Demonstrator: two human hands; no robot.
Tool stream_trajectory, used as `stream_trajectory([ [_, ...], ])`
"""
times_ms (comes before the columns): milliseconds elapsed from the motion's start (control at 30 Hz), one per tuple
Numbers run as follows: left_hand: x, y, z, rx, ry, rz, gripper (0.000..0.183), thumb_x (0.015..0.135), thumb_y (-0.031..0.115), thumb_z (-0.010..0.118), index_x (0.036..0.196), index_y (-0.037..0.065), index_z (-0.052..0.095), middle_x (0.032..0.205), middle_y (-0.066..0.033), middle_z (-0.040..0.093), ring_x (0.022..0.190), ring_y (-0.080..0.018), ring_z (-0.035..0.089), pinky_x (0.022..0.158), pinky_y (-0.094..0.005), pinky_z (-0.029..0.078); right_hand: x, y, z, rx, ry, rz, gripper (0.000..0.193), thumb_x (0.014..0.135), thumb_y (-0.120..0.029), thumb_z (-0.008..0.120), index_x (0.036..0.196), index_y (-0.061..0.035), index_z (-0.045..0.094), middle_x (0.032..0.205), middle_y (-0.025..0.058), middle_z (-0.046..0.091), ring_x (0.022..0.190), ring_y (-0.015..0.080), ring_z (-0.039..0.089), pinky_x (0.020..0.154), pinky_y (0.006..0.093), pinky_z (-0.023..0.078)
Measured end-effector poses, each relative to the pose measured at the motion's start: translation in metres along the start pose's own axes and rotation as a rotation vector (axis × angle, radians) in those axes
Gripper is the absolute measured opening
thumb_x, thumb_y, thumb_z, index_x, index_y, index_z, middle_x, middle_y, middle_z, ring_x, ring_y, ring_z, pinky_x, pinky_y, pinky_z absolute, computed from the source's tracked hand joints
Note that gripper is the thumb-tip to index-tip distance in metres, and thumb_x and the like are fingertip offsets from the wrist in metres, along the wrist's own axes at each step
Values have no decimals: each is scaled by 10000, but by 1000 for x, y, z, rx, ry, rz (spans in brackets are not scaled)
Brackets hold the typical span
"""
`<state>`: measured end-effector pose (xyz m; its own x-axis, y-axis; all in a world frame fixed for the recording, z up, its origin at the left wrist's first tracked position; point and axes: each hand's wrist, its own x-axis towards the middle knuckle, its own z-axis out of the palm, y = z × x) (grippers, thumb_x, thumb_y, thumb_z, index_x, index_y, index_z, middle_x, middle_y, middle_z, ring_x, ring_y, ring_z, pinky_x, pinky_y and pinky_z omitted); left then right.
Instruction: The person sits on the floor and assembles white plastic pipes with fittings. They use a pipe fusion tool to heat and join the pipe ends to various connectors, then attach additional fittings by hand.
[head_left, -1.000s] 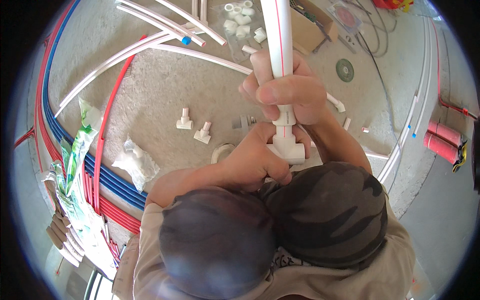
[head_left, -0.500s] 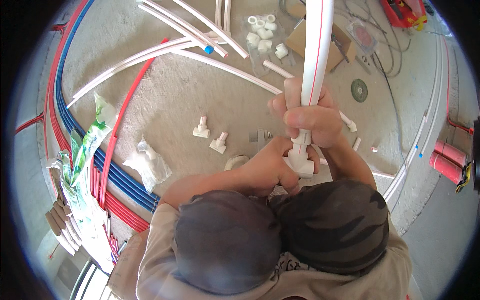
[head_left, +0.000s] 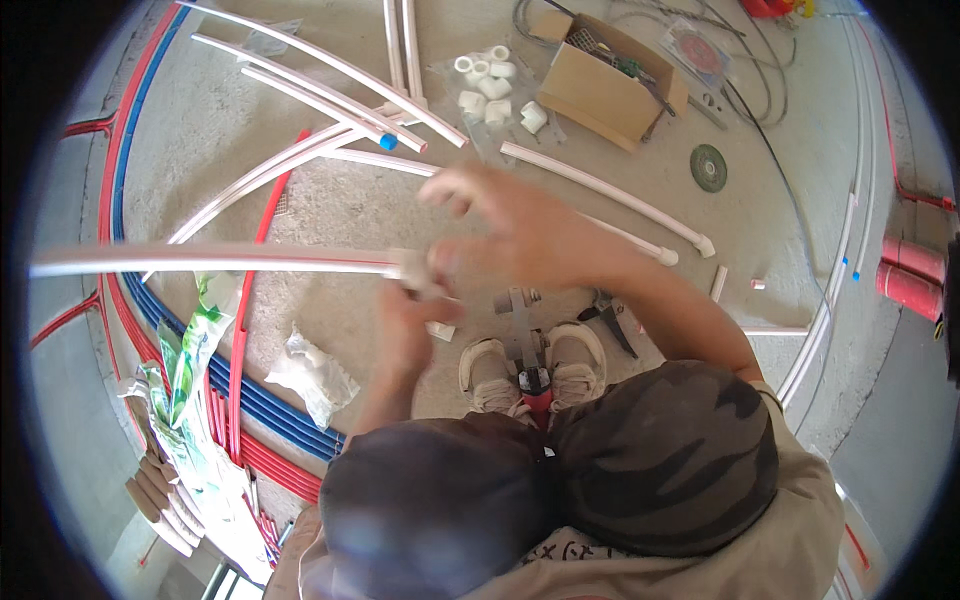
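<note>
Swung sideways, white pipe (head_left: 215, 262) points left from its fitting (head_left: 408, 266), grasped by left hand (head_left: 405, 328); right hand (head_left: 505, 225) alongside, grip unclear.

Worn on the person's head, at the left of a side-by-side fisheye pair. Aimed steeply down and a little forward, upright and unmirrored. Nearest to the camouflage-trousered knees (head_left: 660, 455), large along the lower edge; then, farther off, to the left hand (head_left: 407, 325) and right hand (head_left: 505, 220), and down to the lace-up shoes (head_left: 577, 350) on the concrete floor (head_left: 330, 220). Wide enough to span from blue pipes (head_left: 290, 403) at left to red cylinders (head_left: 908, 290) at right, bending toward a black rim.
</note>
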<state>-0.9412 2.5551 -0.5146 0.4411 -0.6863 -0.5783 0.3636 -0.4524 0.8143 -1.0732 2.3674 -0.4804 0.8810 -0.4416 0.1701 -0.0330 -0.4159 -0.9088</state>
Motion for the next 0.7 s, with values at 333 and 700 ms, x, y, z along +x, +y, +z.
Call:
stream_trajectory([
  [333, 69, -68, -143, 186, 552, -163, 213, 855, 142, 753, 739, 51, 600, 560, -46, 528, 405, -175, 502, 381, -314, 342, -71, 162, -81, -394, 43, 636, 251, 906, -249, 695, 971, -6, 712, 879, 130, 705, 826, 236, 675, 747, 368, 514],
  [700, 75, -117, -207, 583, 436, -187, 370, 808, 267, 826, 976, -50, 737, 861, -49, 684, 773, -158, 604, 696, -337, 463, -179, 186, -173, -520, -204, 780, 315, 749, -237, 767, 979, -28, 716, 939, 165, 728, 916, 340, 698, 832, 419, 541],
])
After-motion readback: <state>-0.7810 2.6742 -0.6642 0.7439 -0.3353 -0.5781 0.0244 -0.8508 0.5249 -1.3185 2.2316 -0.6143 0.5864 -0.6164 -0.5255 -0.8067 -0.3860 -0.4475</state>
